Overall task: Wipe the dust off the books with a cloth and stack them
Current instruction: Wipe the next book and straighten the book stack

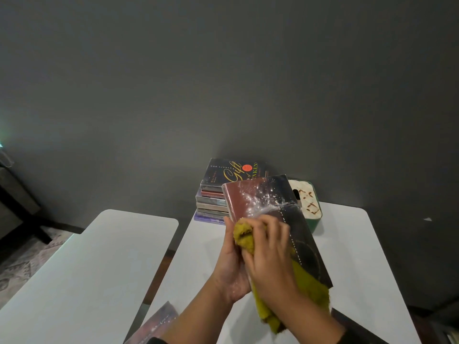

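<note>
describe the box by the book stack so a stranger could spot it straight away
On the right-hand white table, look to the far edge against the dark wall. Right of the book stack stands a green tissue box, the only item with a cream patterned top and a dark slot.

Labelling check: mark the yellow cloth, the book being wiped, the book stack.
yellow cloth (244,235), head view, bunched top.
book being wiped (250,198), head view, upper cover.
book stack (218,173), head view, top cover.
</note>
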The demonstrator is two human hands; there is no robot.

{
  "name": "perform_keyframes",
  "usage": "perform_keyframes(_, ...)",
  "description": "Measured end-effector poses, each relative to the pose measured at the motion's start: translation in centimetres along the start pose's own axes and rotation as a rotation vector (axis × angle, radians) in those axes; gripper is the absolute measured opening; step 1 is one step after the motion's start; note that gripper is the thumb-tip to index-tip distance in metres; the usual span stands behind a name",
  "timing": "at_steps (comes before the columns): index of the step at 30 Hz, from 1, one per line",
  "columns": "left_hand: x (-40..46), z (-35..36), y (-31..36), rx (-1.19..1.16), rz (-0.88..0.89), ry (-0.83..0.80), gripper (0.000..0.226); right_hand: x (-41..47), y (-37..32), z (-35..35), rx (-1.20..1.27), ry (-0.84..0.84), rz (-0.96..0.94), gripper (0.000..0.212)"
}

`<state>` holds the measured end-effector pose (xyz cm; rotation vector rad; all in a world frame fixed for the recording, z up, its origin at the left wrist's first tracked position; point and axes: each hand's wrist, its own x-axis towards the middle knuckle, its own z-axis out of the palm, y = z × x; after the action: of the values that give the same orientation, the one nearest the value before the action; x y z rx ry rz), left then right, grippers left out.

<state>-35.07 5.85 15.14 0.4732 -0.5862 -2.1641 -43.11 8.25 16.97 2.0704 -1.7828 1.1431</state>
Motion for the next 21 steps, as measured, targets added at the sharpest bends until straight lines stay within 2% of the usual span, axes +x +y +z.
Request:
perform_keyframes(4,-0.2,0.2,-0.1,0.023,-0.010,-0.020,0.092,2.3,1.7,0.2,0.013,0.031,0.004,0.037)
perform_keyframes(7,-0.3,0.2,-0.1,0.030,-0.010,-0.027,0.094,3.8,3.7,-0.1,-0.036,0.033,0.100,0.053)
perform_keyframes(9,-0.4,0.3,0.0,0.033,-0.004,-0.031,0.093,3.2,3.3,-0.2,-0.067,0.034,0.072,0.056)
perform_keyframes(12,-0.3,0.2,0.1,0.019,-0.007,-0.006,0.092,0.7,1.0,0.0,-0.055,0.012,-0.064,0.039)
perform_keyframes(15,-0.3,0.0,0.0,0.005,-0.014,0.012,0.086,0.6,1.3,0.1,-0.040,-0.006,-0.081,0.036)
perform_keyframes(18,-0.7,0.5,0.3,0.011,-0.036,0.019,0.083,2.5,4.4,0.0,-0.082,0.041,0.125,0.042)
perform_keyframes(21,-0.9,0.8,0.3,0.033,-0.027,0.081,0.088,3.9,5.9,-0.5,-0.074,0.045,0.348,0.038)
